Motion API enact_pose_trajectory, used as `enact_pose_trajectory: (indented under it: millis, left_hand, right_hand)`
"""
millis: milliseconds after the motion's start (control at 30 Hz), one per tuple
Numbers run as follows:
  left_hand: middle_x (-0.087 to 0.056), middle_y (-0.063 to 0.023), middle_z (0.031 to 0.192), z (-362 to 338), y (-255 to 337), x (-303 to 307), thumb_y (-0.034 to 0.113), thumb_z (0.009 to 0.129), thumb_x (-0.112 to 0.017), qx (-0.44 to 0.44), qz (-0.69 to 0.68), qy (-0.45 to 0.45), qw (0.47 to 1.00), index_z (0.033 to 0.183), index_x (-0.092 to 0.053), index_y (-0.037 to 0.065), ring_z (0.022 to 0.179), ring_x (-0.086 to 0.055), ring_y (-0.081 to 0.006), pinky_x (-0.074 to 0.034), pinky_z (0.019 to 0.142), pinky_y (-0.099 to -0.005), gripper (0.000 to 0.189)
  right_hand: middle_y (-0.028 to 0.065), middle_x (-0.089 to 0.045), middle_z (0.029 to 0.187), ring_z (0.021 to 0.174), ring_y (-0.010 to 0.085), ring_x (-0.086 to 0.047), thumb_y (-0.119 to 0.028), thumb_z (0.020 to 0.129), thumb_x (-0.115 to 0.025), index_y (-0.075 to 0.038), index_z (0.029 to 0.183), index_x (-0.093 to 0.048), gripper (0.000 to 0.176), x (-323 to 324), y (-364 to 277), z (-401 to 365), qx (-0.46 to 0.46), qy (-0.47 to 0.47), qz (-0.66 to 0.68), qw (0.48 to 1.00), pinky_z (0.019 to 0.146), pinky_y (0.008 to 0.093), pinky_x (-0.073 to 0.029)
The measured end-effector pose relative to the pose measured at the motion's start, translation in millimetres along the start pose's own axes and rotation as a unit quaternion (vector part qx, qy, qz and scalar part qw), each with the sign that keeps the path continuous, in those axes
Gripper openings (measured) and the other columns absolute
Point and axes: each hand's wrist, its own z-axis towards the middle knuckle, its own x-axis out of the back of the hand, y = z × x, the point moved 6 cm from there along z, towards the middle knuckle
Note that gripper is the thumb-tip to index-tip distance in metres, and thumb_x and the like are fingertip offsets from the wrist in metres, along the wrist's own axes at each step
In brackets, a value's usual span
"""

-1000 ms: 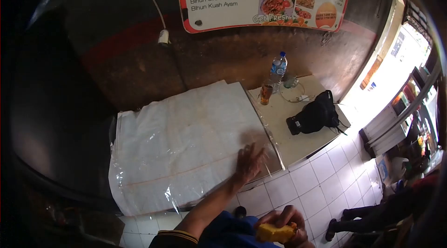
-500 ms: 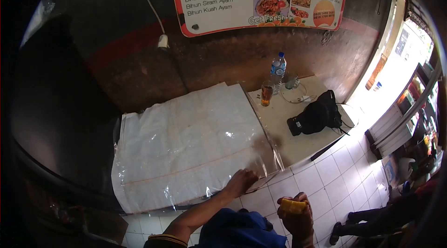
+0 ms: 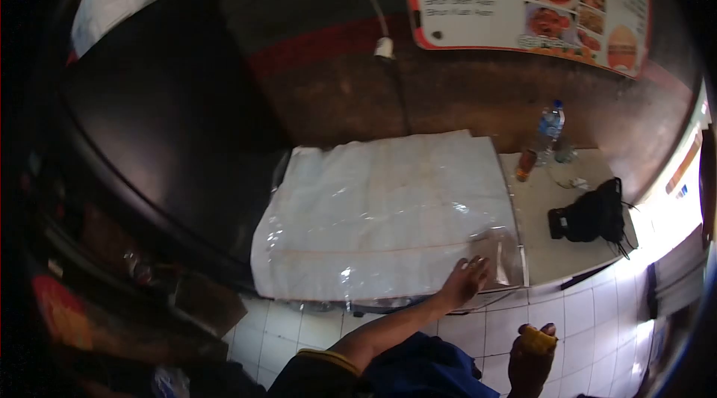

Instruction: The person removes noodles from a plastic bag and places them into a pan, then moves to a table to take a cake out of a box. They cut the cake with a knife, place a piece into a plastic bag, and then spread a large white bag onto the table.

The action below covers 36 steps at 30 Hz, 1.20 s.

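Note:
My left hand (image 3: 467, 280) is over the near right corner of the table, its fingers apart and right at the clear plastic sheet. That sheet lies over a white cover (image 3: 373, 196), wrinkled and shiny along its near edge. Lower right, over the floor, my right hand (image 3: 529, 369) is closed around a yellow sponge (image 3: 539, 340), whose top shows above my fingers.
On the adjoining pale table (image 3: 538, 249) are a black bag (image 3: 594, 215), a water bottle (image 3: 552, 123) and a glass of amber drink (image 3: 526, 165). A dark, smooth-sided unit (image 3: 164, 122) stands to the left. A menu board (image 3: 485, 13) hangs on the wall.
The view has turned left, so the tables and menu board sit further right in it. My left hand's fingers have spread from a curled shape. My right hand still holds the yellow sponge.

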Motion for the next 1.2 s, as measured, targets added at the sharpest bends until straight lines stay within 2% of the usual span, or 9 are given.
enact_pose_trajectory:
  millis: [133, 233, 333, 533, 700, 833, 933, 1000, 1200]
  left_hand:
    - [-0.049, -0.0084, 0.129, 0, 13, -5, 0.027, 0.087, -0.052, -0.113, 0.157, 0.042, 0.98, 0.108, -0.061, 0.013, 0.124, -0.041, -0.0247, -0.031, 0.1, -0.0426, 0.028]
    - [-0.051, -0.0058, 0.123, -7, 20, -2, 0.026, 0.084, -0.054, -0.159, 0.147, 0.054, 0.975, 0.112, -0.06, 0.014, 0.12, -0.043, -0.0234, -0.033, 0.099, -0.042, 0.031]
    - [-0.052, -0.0044, 0.12, -13, 37, -2, 0.023, 0.084, -0.054, -0.226, 0.105, 0.086, 0.965, 0.115, -0.06, 0.016, 0.116, -0.045, -0.0239, -0.035, 0.097, -0.042, 0.033]
    - [-0.052, -0.008, 0.122, -19, 54, -15, 0.023, 0.084, -0.055, -0.295, 0.026, 0.092, 0.951, 0.109, -0.061, 0.016, 0.114, -0.047, -0.0286, -0.038, 0.097, -0.0436, 0.027]
    - [-0.051, -0.0101, 0.124, -38, 78, 66, 0.03, 0.087, -0.058, -0.34, -0.115, 0.074, 0.931, 0.109, -0.06, 0.014, 0.121, -0.044, -0.03, -0.035, 0.101, -0.0463, 0.027]
    - [-0.062, -0.0105, 0.105, -30, 9, 161, 0.007, 0.074, -0.073, -0.152, -0.27, 0.115, 0.944, 0.098, -0.065, 0.009, 0.099, -0.061, -0.0263, -0.049, 0.088, -0.0363, 0.025]
    - [-0.063, -0.0161, 0.097, -58, -117, 195, 0.011, 0.085, -0.062, -0.005, 0.061, 0.289, 0.955, 0.092, -0.064, 0.001, 0.095, -0.059, -0.0337, -0.046, 0.087, -0.0412, 0.013]
    - [-0.064, -0.0118, 0.095, -97, -193, 249, 0.012, 0.087, -0.06, 0.156, -0.081, 0.502, 0.847, 0.093, -0.065, 0.002, 0.09, -0.06, -0.0263, -0.047, 0.081, -0.0358, 0.013]
    - [-0.061, -0.0164, 0.104, -171, -360, 302, 0.029, 0.086, -0.061, 0.387, 0.163, 0.503, 0.755, 0.109, -0.061, 0.004, 0.106, -0.052, -0.0333, -0.041, 0.09, -0.0415, 0.035]
  right_hand:
    - [0.0137, -0.062, 0.084, 0.074, 0.0276, -0.054, -0.004, 0.074, -0.06, -0.002, 0.086, -0.065, 0.013, -61, -55, 10, 0.218, -0.065, -0.666, 0.71, 0.067, 0.0405, -0.043]
    - [0.014, -0.057, 0.069, 0.072, 0.029, -0.053, -0.003, 0.073, -0.057, -0.002, 0.089, -0.066, 0.018, -83, -65, 9, 0.124, 0.067, -0.576, 0.805, 0.066, 0.0398, -0.043]
    - [0.0136, -0.055, 0.066, 0.07, 0.0279, -0.052, -0.001, 0.075, -0.054, 0.0, 0.089, -0.066, 0.018, -81, -66, 11, 0.202, 0.022, -0.704, 0.68, 0.064, 0.0384, -0.042]
    - [0.0158, -0.056, 0.066, 0.067, 0.0288, -0.051, -0.001, 0.074, -0.055, 0.001, 0.089, -0.065, 0.018, -77, -60, 14, 0.123, 0.034, -0.568, 0.813, 0.064, 0.0382, -0.042]
    - [0.0161, -0.056, 0.065, 0.066, 0.0303, -0.051, 0.0, 0.073, -0.054, 0.001, 0.089, -0.064, 0.019, -93, -68, 19, 0.148, -0.002, -0.644, 0.751, 0.064, 0.0389, -0.042]
    - [0.0165, -0.055, 0.065, 0.065, 0.0329, -0.05, 0.0, 0.073, -0.053, 0.001, 0.089, -0.063, 0.019, -92, -68, 22, 0.104, 0.045, -0.649, 0.752, 0.065, 0.04, -0.042]
    - [0.0172, -0.054, 0.065, 0.066, 0.0333, -0.05, 0.0, 0.073, -0.053, 0.001, 0.089, -0.063, 0.018, -97, -66, 28, 0.148, 0.002, -0.663, 0.733, 0.065, 0.0405, -0.042]
    - [0.0173, -0.054, 0.065, 0.066, 0.0335, -0.05, 0.0, 0.073, -0.053, 0.001, 0.089, -0.063, 0.019, -96, -60, 27, 0.137, 0.004, -0.679, 0.721, 0.064, 0.041, -0.042]
    - [0.0184, -0.055, 0.067, 0.066, 0.0348, -0.052, -0.004, 0.073, -0.053, 0.001, 0.087, -0.063, 0.017, -100, -36, 34, 0.057, 0.036, -0.673, 0.736, 0.068, 0.0417, -0.043]
